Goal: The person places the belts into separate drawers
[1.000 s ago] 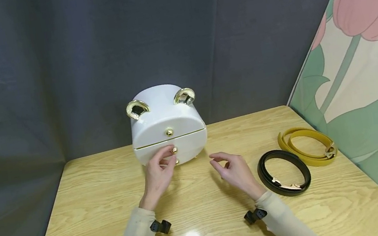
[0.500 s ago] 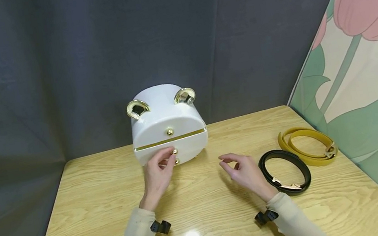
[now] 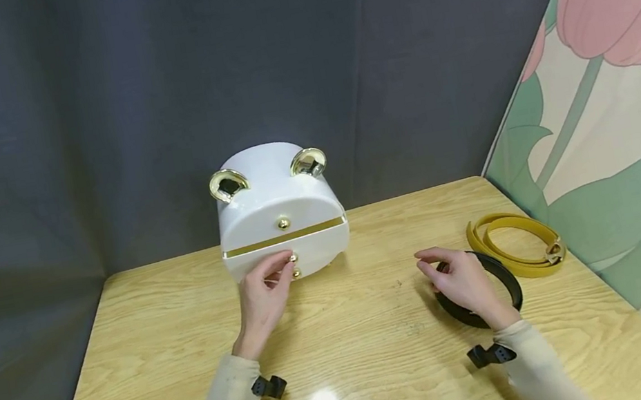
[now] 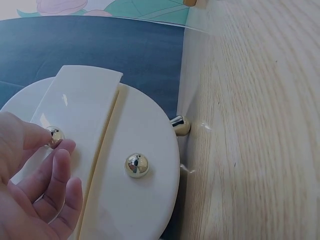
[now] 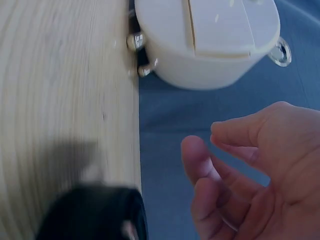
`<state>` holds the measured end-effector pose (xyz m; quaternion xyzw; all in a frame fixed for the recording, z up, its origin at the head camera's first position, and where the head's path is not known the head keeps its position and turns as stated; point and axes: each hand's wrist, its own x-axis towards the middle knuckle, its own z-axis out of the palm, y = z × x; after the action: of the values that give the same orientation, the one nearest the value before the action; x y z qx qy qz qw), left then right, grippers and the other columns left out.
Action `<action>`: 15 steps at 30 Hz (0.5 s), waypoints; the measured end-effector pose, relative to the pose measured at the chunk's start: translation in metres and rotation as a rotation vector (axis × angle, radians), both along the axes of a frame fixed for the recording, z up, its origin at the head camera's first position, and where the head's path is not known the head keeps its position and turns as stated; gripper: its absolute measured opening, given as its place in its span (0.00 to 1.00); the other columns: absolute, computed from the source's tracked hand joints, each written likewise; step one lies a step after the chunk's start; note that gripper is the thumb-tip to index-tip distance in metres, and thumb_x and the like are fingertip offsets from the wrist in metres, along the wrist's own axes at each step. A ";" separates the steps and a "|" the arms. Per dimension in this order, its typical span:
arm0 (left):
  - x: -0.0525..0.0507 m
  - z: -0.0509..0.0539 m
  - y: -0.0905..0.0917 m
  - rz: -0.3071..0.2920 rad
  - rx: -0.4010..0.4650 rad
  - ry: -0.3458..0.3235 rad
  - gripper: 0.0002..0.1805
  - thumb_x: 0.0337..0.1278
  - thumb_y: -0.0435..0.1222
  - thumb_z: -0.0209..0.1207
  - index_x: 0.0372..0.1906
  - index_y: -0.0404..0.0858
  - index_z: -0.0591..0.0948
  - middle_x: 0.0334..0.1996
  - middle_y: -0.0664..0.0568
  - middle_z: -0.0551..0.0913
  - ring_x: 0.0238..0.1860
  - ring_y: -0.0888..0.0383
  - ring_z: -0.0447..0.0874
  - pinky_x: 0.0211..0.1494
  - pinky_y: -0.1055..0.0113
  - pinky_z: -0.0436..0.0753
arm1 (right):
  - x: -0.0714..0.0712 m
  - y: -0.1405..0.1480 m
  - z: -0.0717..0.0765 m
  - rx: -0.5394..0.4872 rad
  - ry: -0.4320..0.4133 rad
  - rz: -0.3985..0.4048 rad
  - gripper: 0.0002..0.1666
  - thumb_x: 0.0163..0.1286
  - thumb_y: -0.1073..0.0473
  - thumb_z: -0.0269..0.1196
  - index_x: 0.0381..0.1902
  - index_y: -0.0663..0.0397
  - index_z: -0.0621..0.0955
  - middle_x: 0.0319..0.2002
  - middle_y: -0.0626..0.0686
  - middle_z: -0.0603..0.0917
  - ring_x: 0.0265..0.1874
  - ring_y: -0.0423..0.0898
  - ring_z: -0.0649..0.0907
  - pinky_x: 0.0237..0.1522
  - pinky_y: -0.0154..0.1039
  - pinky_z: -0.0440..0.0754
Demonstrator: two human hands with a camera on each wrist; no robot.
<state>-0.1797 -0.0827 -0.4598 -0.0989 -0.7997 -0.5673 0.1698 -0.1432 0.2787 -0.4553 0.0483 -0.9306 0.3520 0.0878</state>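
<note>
A white round drawer box (image 3: 269, 183) with gold ear-shaped rings stands near the back of the table. Its middle drawer (image 4: 82, 95) juts out from the front, leaving a narrow gap along the top. My left hand (image 3: 262, 293) pinches that drawer's gold knob (image 4: 56, 137) between thumb and index finger. A lower gold knob (image 4: 137, 165) stays untouched beside the fingers. Over the coiled black belt (image 3: 505, 275) hovers my right hand (image 3: 466, 282), fingers loosely bent and holding nothing. It partly hides the belt from the head view.
A coiled mustard-yellow belt (image 3: 516, 246) with a metal buckle lies behind and right of the black one. Dark curtain (image 3: 212, 70) hangs behind the wooden table (image 3: 345, 357). At the right rises a panel with a tulip print (image 3: 619, 180).
The middle drawer has come out a little, widening the gap above it, as my left hand keeps its pinch on the knob. My right hand has moved right, over the black belt.
</note>
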 end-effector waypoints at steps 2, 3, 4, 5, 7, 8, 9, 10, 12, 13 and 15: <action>0.000 0.000 -0.001 -0.001 0.003 0.006 0.12 0.68 0.32 0.69 0.53 0.41 0.91 0.42 0.47 0.94 0.36 0.59 0.88 0.39 0.77 0.83 | 0.002 0.009 0.003 0.000 -0.028 -0.024 0.17 0.80 0.54 0.64 0.61 0.52 0.87 0.38 0.59 0.93 0.17 0.49 0.85 0.16 0.38 0.77; 0.001 -0.001 -0.001 0.001 0.001 0.013 0.12 0.67 0.32 0.69 0.53 0.41 0.91 0.42 0.47 0.94 0.36 0.59 0.88 0.39 0.77 0.83 | 0.002 0.013 0.004 0.004 -0.036 -0.032 0.18 0.80 0.53 0.64 0.62 0.52 0.87 0.38 0.60 0.93 0.18 0.48 0.86 0.17 0.38 0.78; 0.001 -0.001 -0.001 0.003 -0.002 0.019 0.12 0.67 0.32 0.70 0.53 0.41 0.91 0.41 0.47 0.94 0.36 0.59 0.88 0.39 0.77 0.83 | 0.003 0.017 0.006 0.008 -0.043 -0.037 0.19 0.81 0.53 0.64 0.62 0.52 0.86 0.40 0.60 0.93 0.19 0.48 0.87 0.18 0.39 0.80; 0.001 -0.001 -0.002 0.004 -0.005 0.025 0.12 0.67 0.32 0.70 0.53 0.41 0.92 0.41 0.47 0.94 0.36 0.59 0.88 0.39 0.77 0.83 | 0.004 0.022 0.007 0.014 -0.050 -0.042 0.19 0.81 0.52 0.63 0.63 0.53 0.86 0.43 0.61 0.93 0.20 0.48 0.87 0.21 0.39 0.82; 0.002 -0.001 -0.002 0.005 -0.011 0.035 0.12 0.67 0.32 0.70 0.53 0.42 0.92 0.41 0.48 0.94 0.36 0.59 0.89 0.39 0.77 0.83 | 0.004 0.032 0.009 0.023 -0.054 -0.045 0.21 0.81 0.53 0.63 0.65 0.55 0.84 0.51 0.62 0.92 0.24 0.47 0.89 0.28 0.38 0.84; 0.002 -0.001 -0.002 0.007 -0.018 0.038 0.12 0.67 0.33 0.70 0.53 0.42 0.92 0.41 0.49 0.94 0.36 0.59 0.89 0.39 0.77 0.83 | 0.004 0.038 0.009 0.035 -0.055 -0.048 0.22 0.81 0.53 0.63 0.66 0.57 0.84 0.53 0.62 0.91 0.25 0.47 0.90 0.31 0.37 0.84; 0.003 -0.001 -0.002 0.005 -0.023 0.039 0.12 0.67 0.33 0.70 0.52 0.42 0.92 0.42 0.49 0.94 0.36 0.59 0.89 0.39 0.77 0.83 | 0.005 0.043 0.010 0.047 -0.057 -0.050 0.23 0.81 0.53 0.62 0.67 0.59 0.83 0.56 0.63 0.90 0.26 0.46 0.90 0.34 0.36 0.84; 0.003 -0.001 -0.002 0.001 -0.026 0.037 0.12 0.67 0.33 0.70 0.53 0.42 0.92 0.42 0.49 0.94 0.36 0.59 0.89 0.39 0.76 0.84 | 0.005 0.049 0.010 0.058 -0.065 -0.056 0.24 0.81 0.54 0.62 0.68 0.59 0.82 0.57 0.64 0.90 0.26 0.46 0.90 0.35 0.36 0.83; 0.004 0.000 -0.003 -0.007 -0.036 0.033 0.12 0.67 0.33 0.70 0.53 0.42 0.92 0.43 0.50 0.94 0.37 0.59 0.89 0.39 0.76 0.84 | 0.007 0.061 0.011 0.084 -0.084 -0.074 0.25 0.82 0.54 0.61 0.69 0.61 0.80 0.57 0.66 0.89 0.27 0.47 0.90 0.34 0.39 0.82; 0.005 0.000 -0.003 -0.010 -0.041 0.028 0.12 0.68 0.33 0.70 0.53 0.43 0.92 0.44 0.50 0.94 0.37 0.60 0.89 0.39 0.76 0.84 | 0.008 0.066 0.011 0.106 -0.090 -0.081 0.25 0.82 0.55 0.61 0.69 0.62 0.80 0.57 0.67 0.88 0.27 0.48 0.90 0.34 0.41 0.81; 0.006 0.000 -0.004 -0.013 -0.047 0.019 0.12 0.69 0.34 0.69 0.53 0.43 0.92 0.44 0.50 0.94 0.38 0.60 0.89 0.40 0.75 0.84 | 0.009 0.076 0.009 0.157 -0.093 -0.092 0.25 0.82 0.55 0.61 0.69 0.63 0.80 0.58 0.68 0.87 0.35 0.57 0.91 0.38 0.49 0.84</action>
<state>-0.1737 -0.0867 -0.4594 -0.1136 -0.8106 -0.5483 0.1714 -0.1345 0.3547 -0.4459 -0.0039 -0.9597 0.2753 0.0565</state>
